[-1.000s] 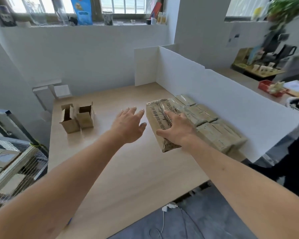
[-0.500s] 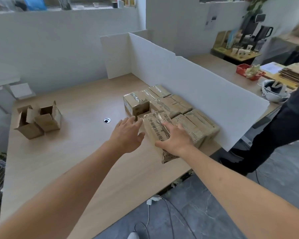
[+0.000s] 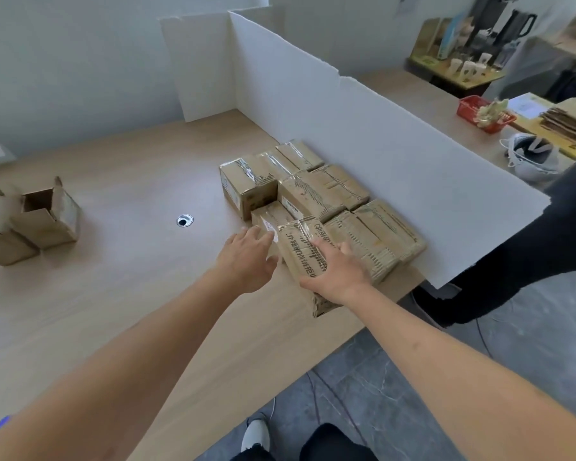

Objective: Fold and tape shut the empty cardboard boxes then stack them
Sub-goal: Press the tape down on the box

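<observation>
The taped box (image 3: 308,261) with printed lettering lies at the near right corner of the wooden table (image 3: 120,294), its near end reaching the table's front edge, where the bare floor (image 3: 396,394) drops away below. It sits at the front of a cluster of taped boxes (image 3: 316,191) packed side by side, which fills the space back to the white partition board (image 3: 363,128) along the right side. That board and a second panel at the far corner wall off the right and rear, so open room lies only leftward, across the wide bare tabletop.

The right hand (image 3: 338,271) lies on top of the lettered box, palm down, fingers spread forward over its upper face and its right side, thumb along the near left; whether the fingers curl over the edge cannot be told. The left hand (image 3: 246,257) is just left of the box, fingers loosely extended toward a smaller taped box (image 3: 268,217) behind it, fingertips at or touching that box's near face; it holds nothing.

A round cable grommet (image 3: 184,220) is set into the table left of the cluster. Well apart, near the left edge, stand two open boxes (image 3: 30,221) with flaps up, touching each other. A person in dark clothing (image 3: 529,254) stands beyond the partition's near end, and a red basket (image 3: 479,113) sits on the counter behind.
</observation>
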